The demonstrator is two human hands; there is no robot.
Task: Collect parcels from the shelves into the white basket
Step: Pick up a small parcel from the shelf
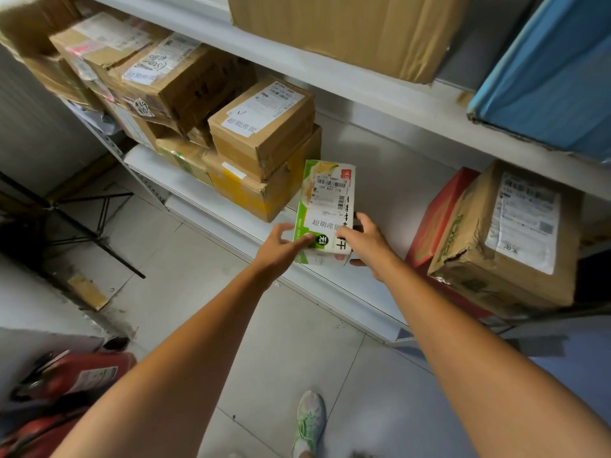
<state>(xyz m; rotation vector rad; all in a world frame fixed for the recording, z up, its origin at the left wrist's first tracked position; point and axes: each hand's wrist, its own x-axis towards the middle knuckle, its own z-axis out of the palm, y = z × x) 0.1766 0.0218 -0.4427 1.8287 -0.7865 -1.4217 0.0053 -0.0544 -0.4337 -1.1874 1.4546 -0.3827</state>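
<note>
Two bare forearms reach toward the lower shelf (380, 180). The left hand (281, 244) and right hand (367, 241) each curl round the near end of a green-and-white parcel (325, 206) at the shelf's front edge, between stacked brown cartons (261, 127) and a taped carton (509, 233). The white basket is out of view, so progress cannot be told; many parcels remain shelved. A red extinguisher (76, 375) lies on the floor at left, a likely obstacle.
</note>
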